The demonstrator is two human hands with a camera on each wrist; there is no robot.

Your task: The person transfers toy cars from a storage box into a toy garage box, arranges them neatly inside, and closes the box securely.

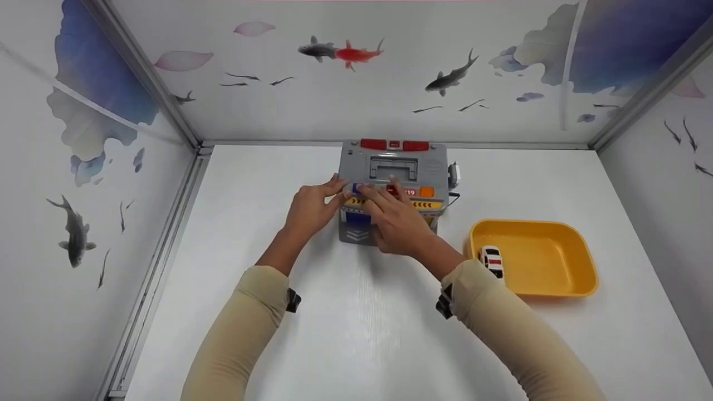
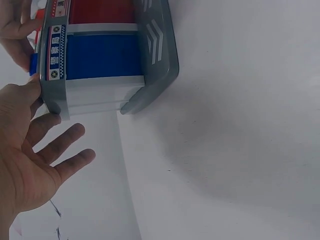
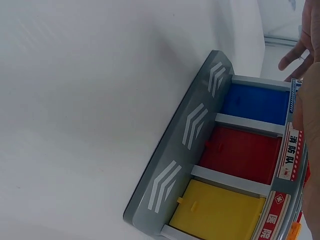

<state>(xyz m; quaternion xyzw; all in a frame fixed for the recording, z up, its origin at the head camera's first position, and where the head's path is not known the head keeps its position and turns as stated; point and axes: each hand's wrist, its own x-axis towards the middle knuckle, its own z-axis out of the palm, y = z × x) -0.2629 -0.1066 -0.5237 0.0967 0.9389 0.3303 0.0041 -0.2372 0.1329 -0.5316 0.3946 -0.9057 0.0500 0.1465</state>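
Observation:
A grey toy garage [image 1: 437, 167] with a recessed carry handle on top stands at the back of the white table. Its blue door [image 3: 256, 103], red door [image 3: 242, 155] and yellow door [image 3: 217, 210] are all down in the right wrist view. My left hand [image 1: 311, 207] holds the garage's left front corner between thumb and index finger, the other fingers spread in the air. Across the top front edge lies my right hand [image 1: 398, 223], its fingertips at the blue button [image 1: 357, 188]. An orange button [image 1: 426, 191] shows right of that hand.
On the right a yellow tray [image 1: 579, 262] holds a white toy car [image 1: 492, 260] at its left side. A small white part [image 1: 454, 174] juts from the garage's right side. Printed wall panels [image 1: 390, 111] enclose the table at the back and sides.

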